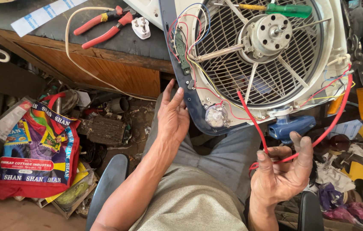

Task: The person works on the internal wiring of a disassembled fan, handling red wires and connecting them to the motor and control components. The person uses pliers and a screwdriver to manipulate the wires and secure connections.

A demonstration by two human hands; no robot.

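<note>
An opened white fan housing [333, 64] with a wire grille rests on my lap, its bare motor [269, 36] at the middle and thin coloured wires along the rim. My left hand [173, 115] lies flat against the housing's dark blue lower left edge, fingers spread, beside a small round timer part [216, 116]. My right hand [282, 171] pinches a thick red wire [335, 117] that loops from the housing's right side down to my fingers and back up. A green-handled screwdriver [286, 9] lies across the grille at the top.
Red-handled pliers [100, 25], a white plug [141, 28] and a cream cord [72, 55] lie on the dark bench at upper left. A red printed bag [36, 154] and scrap parts cover the floor at left. Cluttered tools and rags fill the right side.
</note>
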